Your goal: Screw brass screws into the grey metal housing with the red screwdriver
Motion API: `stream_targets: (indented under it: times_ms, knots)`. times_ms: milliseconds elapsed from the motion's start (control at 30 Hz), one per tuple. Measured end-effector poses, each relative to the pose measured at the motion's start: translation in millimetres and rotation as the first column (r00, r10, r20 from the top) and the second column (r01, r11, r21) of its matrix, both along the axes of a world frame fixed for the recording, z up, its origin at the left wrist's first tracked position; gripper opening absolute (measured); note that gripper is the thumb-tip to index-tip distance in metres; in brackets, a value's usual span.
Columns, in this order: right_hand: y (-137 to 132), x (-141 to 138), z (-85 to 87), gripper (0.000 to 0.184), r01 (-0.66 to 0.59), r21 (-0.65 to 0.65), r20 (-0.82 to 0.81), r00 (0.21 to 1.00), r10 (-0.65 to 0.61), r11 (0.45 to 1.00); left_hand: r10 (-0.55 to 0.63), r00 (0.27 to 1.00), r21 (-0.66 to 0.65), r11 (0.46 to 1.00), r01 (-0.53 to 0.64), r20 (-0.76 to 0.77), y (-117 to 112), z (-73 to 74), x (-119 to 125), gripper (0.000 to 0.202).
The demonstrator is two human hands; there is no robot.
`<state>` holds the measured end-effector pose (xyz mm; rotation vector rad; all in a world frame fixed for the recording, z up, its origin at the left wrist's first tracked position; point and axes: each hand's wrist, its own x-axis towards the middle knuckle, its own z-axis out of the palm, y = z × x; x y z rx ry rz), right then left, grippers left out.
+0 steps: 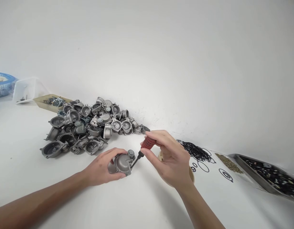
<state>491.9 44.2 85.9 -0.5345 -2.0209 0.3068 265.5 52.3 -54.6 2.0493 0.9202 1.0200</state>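
My left hand (104, 167) grips a grey metal carburetor float bowl (123, 163), thumb below and fingers over its far side, low above the white table. Between the thumb and fingertips of my right hand (169, 159) is a screwdriver with a red handle (148, 143). Its dark shaft slants down to the left, and the tip meets the right side of the bowl near a small protruding part. Whether the tip sits in a screw is too small to tell. A cream-coloured round container (191, 175) is partly hidden behind my right hand.
A heap of similar metal bowls (91, 148) lies at the back left. Behind it are a yellowish tray (43, 105), a clear bin (33, 84) and a blue basket (4, 86). To the right lie black rubber rings (197, 152), small brass-coloured pieces (229, 163) and a metal tray (259, 181) of dark parts.
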Motion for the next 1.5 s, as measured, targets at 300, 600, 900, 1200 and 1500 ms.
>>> stream_targets:
  times_ms: [300,600,900,1200,1500]
  knots:
    - [-0.4,-3.1,-4.9,0.06,-0.072,-0.017,-0.018,0.997,0.072,0.997,0.001,1.0,0.01,1.0,-0.001,-0.004,0.4,1.8,1.1,0.06]
    - [0.5,-2.4,-6.7,0.057,-0.056,-0.143,-0.017,0.998,0.054,0.988,-0.001,1.0,0.002,1.0,0.001,-0.002,0.4,2.2,1.1,0.06]
    - [-0.3,-2.2,-5.7,0.057,-0.029,-0.041,0.02,0.999,0.03,0.999,-0.003,1.0,0.022,1.0,0.003,0.001,0.4,0.5,0.7,0.059]
    - [0.1,-3.5,-7.1,0.056,0.028,-0.051,-0.039,0.999,-0.03,0.998,-0.008,1.0,0.008,1.0,0.008,-0.003,1.1,-0.6,0.3,0.06]
    - [-1.5,-1.7,-4.9,0.053,-0.049,-0.124,-0.082,0.996,0.039,0.991,-0.02,1.0,-0.001,1.0,0.02,0.006,0.7,-0.1,0.8,0.059]
